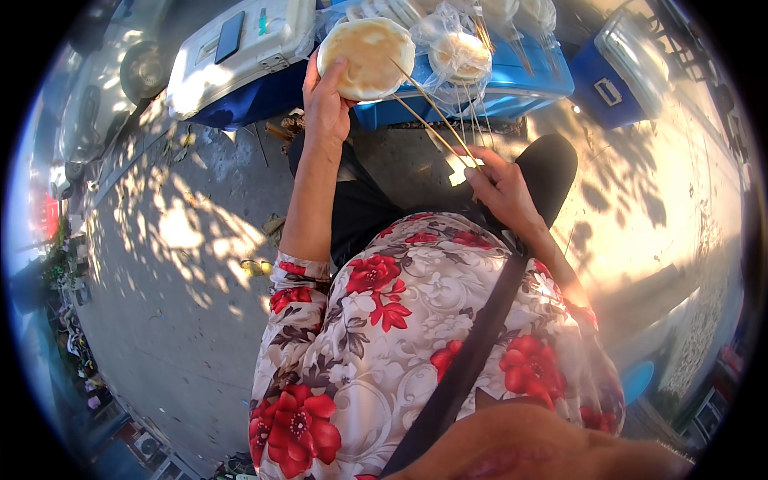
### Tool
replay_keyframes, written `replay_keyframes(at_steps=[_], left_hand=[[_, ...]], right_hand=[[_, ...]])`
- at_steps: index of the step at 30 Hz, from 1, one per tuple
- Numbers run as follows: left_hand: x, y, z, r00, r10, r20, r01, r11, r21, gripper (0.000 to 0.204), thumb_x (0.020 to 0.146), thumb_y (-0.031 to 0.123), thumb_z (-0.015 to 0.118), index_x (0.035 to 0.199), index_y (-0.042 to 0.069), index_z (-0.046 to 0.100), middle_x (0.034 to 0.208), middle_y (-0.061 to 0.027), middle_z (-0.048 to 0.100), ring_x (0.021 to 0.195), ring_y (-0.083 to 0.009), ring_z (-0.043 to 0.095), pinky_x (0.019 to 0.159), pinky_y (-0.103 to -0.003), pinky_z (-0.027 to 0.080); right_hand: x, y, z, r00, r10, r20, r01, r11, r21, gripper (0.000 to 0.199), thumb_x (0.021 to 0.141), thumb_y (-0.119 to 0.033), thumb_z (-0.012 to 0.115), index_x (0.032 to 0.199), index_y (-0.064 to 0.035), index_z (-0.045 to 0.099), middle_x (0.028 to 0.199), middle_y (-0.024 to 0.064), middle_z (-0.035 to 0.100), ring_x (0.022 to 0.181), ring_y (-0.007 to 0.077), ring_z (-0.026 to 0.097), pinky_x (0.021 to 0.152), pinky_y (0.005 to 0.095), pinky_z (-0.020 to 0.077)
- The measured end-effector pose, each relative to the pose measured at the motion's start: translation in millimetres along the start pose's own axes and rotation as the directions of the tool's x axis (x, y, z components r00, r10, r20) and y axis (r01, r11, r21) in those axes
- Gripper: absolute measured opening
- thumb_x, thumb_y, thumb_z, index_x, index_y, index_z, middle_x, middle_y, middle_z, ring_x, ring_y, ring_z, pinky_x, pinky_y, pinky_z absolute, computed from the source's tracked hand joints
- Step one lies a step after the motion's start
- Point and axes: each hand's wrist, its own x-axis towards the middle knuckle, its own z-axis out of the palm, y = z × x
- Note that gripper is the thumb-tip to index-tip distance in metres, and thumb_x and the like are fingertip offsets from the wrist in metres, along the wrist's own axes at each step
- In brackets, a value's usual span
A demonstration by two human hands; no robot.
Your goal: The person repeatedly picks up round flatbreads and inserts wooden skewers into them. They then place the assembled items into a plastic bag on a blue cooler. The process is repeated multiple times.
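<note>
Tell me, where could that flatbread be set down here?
Bare pavement lies left of the left hand holding the flatbread. The white cooler lid is mostly bare. The blue cooler top is crowded with bagged flatbreads and skewers.

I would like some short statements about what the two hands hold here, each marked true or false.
1. The left hand holds a round flat bread. True.
2. The right hand is empty. False: its grip is closed on thin wooden skewers.
3. The skewers point toward the blue cooler. True.
4. The bread lies on the ground. False: it is held up in front of the cooler.
</note>
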Motion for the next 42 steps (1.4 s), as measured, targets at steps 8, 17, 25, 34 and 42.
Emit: replay_keyframes(at_steps=[8, 17, 25, 34, 42], left_hand=[[-15.0, -8.4, 12.5, 0.996, -0.048, 0.072, 0.046, 0.998, 0.031, 0.039, 0.088, 0.013, 0.054, 0.125, 0.008, 0.045, 0.11, -0.005, 0.057, 0.094, -0.0153, 0.061, 0.068, -0.028, 0.056], [-31.0, -20.4, 29.1, 0.983, -0.141, 0.115, 0.141, 0.99, 0.007, 0.042, 0.088, 0.013, 0.054, 0.129, 0.007, 0.044, 0.113, -0.0047, 0.057, 0.098, -0.0146, 0.059, 0.073, -0.027, 0.054], [-35.3, -24.3, 37.3, 0.982, -0.106, 0.155, 0.109, 0.994, -0.007, 0.045, 0.087, 0.013, 0.055, 0.13, 0.008, 0.042, 0.117, -0.0059, 0.055, 0.104, -0.0173, 0.058, 0.079, -0.032, 0.054], [-8.0, -14.9, 20.7, 0.991, -0.128, -0.032, 0.125, 0.99, -0.071, 0.042, 0.084, 0.012, 0.061, 0.122, 0.002, 0.048, 0.112, -0.0083, 0.058, 0.102, -0.0195, 0.058, 0.083, -0.034, 0.051], [19.0, -10.4, -9.1, 0.998, -0.033, -0.062, 0.022, 0.984, -0.178, 0.036, 0.08, 0.009, 0.065, 0.112, -0.001, 0.053, 0.105, -0.0093, 0.061, 0.094, -0.0201, 0.062, 0.08, -0.032, 0.052]], right_hand=[[9.8, 1.6, 4.8, 1.0, -0.003, -0.012, 0.003, 1.0, 0.01, 0.032, 0.088, -0.011, 0.054, 0.12, -0.0103, 0.055, 0.053, -0.0015, 0.032, 0.051, 0.0058, 0.027, 0.047, 0.0255, 0.0248], [29.0, 2.9, 16.4, 0.984, -0.16, -0.08, 0.166, 0.982, 0.087, 0.03, 0.089, -0.01, 0.053, 0.119, -0.0045, 0.053, 0.06, -0.0062, 0.04, 0.055, 0.0017, 0.035, 0.048, 0.0202, 0.0292], [38.7, 12.1, 20.8, 0.996, -0.023, -0.081, 0.036, 0.986, 0.161, 0.025, 0.089, -0.014, 0.054, 0.111, -0.0014, 0.053, 0.066, 0.0, 0.048, 0.059, 0.0056, 0.04, 0.052, 0.0242, 0.0346], [18.0, 1.3, 1.6, 0.999, -0.033, -0.032, 0.036, 0.994, 0.107, 0.026, 0.091, -0.014, 0.05, 0.112, -0.0022, 0.06, 0.058, -0.0006, 0.047, 0.055, 0.0042, 0.042, 0.051, 0.0224, 0.0376], [-21.2, -5.8, -15.1, 0.995, 0.101, -0.004, -0.1, 0.99, 0.097, 0.038, 0.088, -0.006, 0.052, 0.126, -0.0082, 0.053, 0.054, -0.0024, 0.039, 0.051, 0.0036, 0.039, 0.05, 0.0208, 0.0352]])
